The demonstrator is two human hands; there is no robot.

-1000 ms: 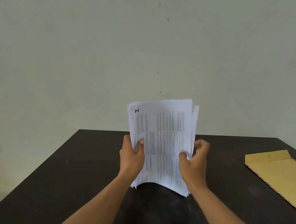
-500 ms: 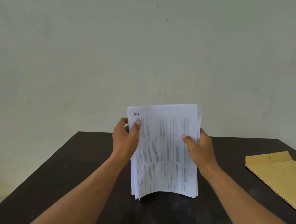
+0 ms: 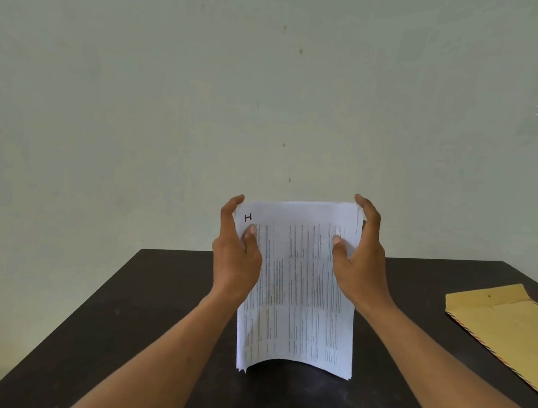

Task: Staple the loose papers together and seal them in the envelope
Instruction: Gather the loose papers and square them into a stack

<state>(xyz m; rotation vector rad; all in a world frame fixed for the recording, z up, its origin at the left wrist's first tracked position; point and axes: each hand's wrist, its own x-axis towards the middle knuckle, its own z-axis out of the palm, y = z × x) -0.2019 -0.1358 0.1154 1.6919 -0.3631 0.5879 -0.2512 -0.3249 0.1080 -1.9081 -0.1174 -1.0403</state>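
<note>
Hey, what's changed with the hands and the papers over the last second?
The left hand and right hand slid up the sides of the papers, from the lower half to the top corners, each keeping its grip with thumb in front. The sheets, fanned before, now look squarer. The envelope stayed flat on the table, at the right.
</note>
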